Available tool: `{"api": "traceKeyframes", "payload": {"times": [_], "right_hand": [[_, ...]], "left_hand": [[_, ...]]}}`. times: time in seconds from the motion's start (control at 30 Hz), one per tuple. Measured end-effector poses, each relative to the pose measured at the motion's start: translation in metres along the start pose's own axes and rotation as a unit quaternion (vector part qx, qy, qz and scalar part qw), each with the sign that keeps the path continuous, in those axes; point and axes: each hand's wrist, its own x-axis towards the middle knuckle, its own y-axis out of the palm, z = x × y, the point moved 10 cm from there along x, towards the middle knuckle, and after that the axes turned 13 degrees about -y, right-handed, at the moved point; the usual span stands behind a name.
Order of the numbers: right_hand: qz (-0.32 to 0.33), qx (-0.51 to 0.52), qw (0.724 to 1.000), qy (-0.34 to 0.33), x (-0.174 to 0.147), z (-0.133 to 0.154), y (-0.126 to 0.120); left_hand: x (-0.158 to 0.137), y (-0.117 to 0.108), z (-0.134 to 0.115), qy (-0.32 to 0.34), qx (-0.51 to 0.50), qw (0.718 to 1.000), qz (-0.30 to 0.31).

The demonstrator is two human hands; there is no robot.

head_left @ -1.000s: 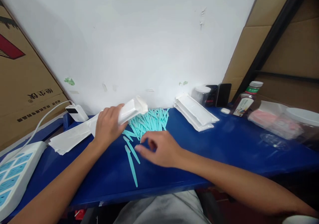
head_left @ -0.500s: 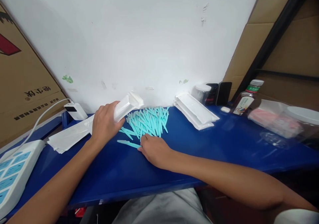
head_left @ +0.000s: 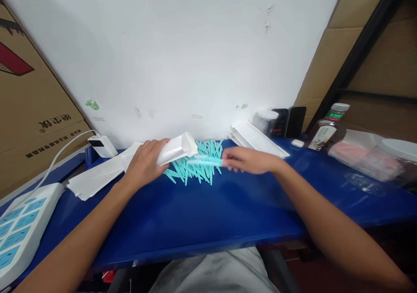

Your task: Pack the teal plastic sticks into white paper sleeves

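Note:
My left hand (head_left: pixel 146 162) is closed round a white plastic bag (head_left: pixel 174 149), its opening turned to the right. In my right hand (head_left: pixel 246 159), pinched between thumb and fingers, is a teal eyebrow razor (head_left: pixel 213 160), blurred by motion. It lies almost level, its far end close to the bag's opening; whether it touches the bag I cannot tell. Below and behind the two hands a loose pile of teal eyebrow razors (head_left: pixel 192 173) rests on the blue table (head_left: pixel 195 215). Flat white bags (head_left: pixel 94 178) lie at the left, partly under my left forearm and hand.
More white bags (head_left: pixel 257 140) lean by the wall behind my right hand. Further right are a lidded jar (head_left: pixel 265 123), phones (head_left: pixel 295 123), a bottle (head_left: pixel 325 130) and a pink-filled pack (head_left: pixel 365 158). At the left stand a power strip (head_left: pixel 26 228) and a small white device (head_left: pixel 102 146).
My right hand has lifted the razor off the table and moved up and right, bringing it level with the bag. The bag in my left hand has tipped flatter and shifted slightly right.

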Motion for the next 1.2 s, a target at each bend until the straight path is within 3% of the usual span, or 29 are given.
{"api": "traceKeyframes", "payload": {"times": [0.1,0.17,0.47,0.67,0.77,0.87,0.97,1.03,1.1,1.2], "right_hand": [[-0.106,-0.003,0.994,0.019,-0.007,-0.010,-0.037],[-0.137,-0.020,0.990,0.016,-0.007,-0.010,-0.042],[-0.126,-0.094,0.986,-0.060,0.012,0.015,-0.004],[-0.210,-0.041,0.965,-0.153,0.021,0.050,0.011],[-0.267,-0.030,0.944,-0.191,0.017,0.065,0.008],[-0.393,-0.056,0.900,-0.181,-0.003,0.064,-0.020],[-0.477,-0.091,0.868,-0.104,-0.021,0.039,-0.048],[-0.445,-0.116,0.887,-0.034,-0.015,0.013,-0.052],[-0.370,-0.140,0.918,0.040,-0.002,-0.015,-0.043],[-0.272,-0.170,0.939,0.128,0.012,-0.046,-0.018]], "left_hand": [[-0.001,0.004,-0.001,0.004,-0.003,1.000,0.011],[-0.002,0.006,-0.003,0.009,-0.007,1.000,0.012],[-0.013,0.012,-0.033,0.075,-0.018,0.997,0.006],[-0.023,0.010,-0.064,0.110,-0.009,0.994,-0.008],[-0.023,0.003,-0.067,0.092,-0.040,0.995,-0.026],[-0.016,-0.014,-0.045,0.008,-0.092,0.993,-0.070],[-0.011,-0.036,0.013,-0.168,-0.187,0.956,-0.150],[-0.013,-0.043,0.052,-0.260,-0.268,0.906,-0.201],[-0.013,-0.044,0.074,-0.287,-0.344,0.864,-0.228],[-0.012,-0.040,0.079,-0.285,-0.376,0.850,-0.234]]}}
